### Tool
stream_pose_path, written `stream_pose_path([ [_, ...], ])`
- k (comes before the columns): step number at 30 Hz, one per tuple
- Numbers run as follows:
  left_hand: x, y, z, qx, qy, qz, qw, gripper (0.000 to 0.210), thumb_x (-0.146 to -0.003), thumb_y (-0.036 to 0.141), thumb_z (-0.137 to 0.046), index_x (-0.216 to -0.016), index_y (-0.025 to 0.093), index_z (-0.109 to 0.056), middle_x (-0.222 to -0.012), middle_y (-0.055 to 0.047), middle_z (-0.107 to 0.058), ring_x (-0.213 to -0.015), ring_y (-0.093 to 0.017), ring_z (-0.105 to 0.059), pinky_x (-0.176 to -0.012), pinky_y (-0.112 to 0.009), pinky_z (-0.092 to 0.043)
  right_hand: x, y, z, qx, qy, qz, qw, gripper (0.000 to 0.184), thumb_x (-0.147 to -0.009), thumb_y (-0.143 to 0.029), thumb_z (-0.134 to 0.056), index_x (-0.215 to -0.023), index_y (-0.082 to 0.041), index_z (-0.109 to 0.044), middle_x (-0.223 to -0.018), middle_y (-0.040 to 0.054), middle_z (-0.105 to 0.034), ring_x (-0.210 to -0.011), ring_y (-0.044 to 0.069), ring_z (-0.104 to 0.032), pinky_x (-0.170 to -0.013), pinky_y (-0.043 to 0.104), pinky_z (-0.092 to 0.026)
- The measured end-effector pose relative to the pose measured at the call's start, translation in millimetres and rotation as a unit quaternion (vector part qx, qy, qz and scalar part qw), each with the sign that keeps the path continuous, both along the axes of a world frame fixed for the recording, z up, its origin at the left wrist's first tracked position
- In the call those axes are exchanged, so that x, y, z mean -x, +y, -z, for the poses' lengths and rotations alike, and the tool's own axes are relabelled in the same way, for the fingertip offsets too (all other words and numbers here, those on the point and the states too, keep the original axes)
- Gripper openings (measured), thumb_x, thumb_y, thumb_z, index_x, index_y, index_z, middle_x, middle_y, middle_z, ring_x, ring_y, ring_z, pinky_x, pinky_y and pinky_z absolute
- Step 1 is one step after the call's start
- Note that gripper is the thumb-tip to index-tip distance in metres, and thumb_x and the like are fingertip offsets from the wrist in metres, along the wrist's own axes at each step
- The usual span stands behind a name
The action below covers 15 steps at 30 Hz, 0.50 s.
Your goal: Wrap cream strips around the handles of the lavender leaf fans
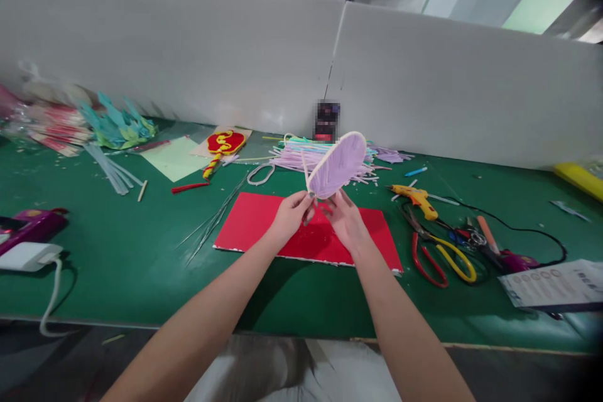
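Both my hands hold up a lilac oval pipe-cleaner piece with a cream rim, tilted above a red board. At its lower left tip, the fingers of my left hand are closed in a pinch, and a cream strand rises from there. My right hand grips the lower edge, its fingers partly hidden behind the piece. Beyond it lies a pile of lilac and mint pipe cleaners. A pale pipe-cleaner loop lies left of the pile.
To the right lie a yellow glue gun with a black cord and pliers with red and yellow handles. At left are a red and yellow fan-shaped piece, thin wires, teal pipe cleaners and a white charger. A partition stands behind.
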State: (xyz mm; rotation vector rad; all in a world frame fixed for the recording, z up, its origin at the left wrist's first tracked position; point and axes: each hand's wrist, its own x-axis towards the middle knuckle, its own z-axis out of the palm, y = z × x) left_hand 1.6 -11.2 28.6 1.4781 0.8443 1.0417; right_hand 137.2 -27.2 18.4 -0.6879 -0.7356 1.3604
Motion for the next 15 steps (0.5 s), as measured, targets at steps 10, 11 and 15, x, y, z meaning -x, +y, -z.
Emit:
stream_pose_path([
  [10,7.8,-3.0,1.2,-0.273,0.404,-0.128,0.863,0.025,-0.088,0.029,-0.033,-0.081,0.021,-0.055,-0.068,-0.002,-0.061,-0.062,-0.015,-0.055,-0.054,-0.023,-0.032,5.9,-6.6,-4.5,-0.029,0.005,-0.052,0.998,0.029,-0.066,-0.044,-0.066,-0.087,-0.024,-0.065,-0.102,0.0022,-0.065,-0.103,0.022,-0.055,-0.088,0.039,-0.044],
  [11,7.9,-1.9,1.6,-0.280,0.403,-0.127,0.862,0.025,-0.088,0.030,-0.033,-0.081,0.021,-0.055,-0.070,-0.003,-0.062,-0.065,-0.015,-0.056,-0.056,-0.022,-0.033,6.1,-7.0,-5.1,-0.035,0.012,-0.046,0.998,0.030,-0.066,-0.043,-0.066,-0.090,-0.025,-0.064,-0.103,0.0022,-0.065,-0.104,0.022,-0.054,-0.088,0.040,-0.044],
  [15,8.3,0.0,2.3,-0.284,0.372,-0.112,0.877,0.025,-0.088,0.029,-0.034,-0.080,0.021,-0.055,-0.074,-0.003,-0.063,-0.071,-0.015,-0.058,-0.061,-0.022,-0.036,6.4,-5.5,-5.9,-0.027,0.021,0.006,0.999,0.033,-0.071,-0.032,-0.064,-0.103,-0.028,-0.058,-0.109,0.0001,-0.063,-0.100,0.020,-0.057,-0.088,0.040,-0.045],
])
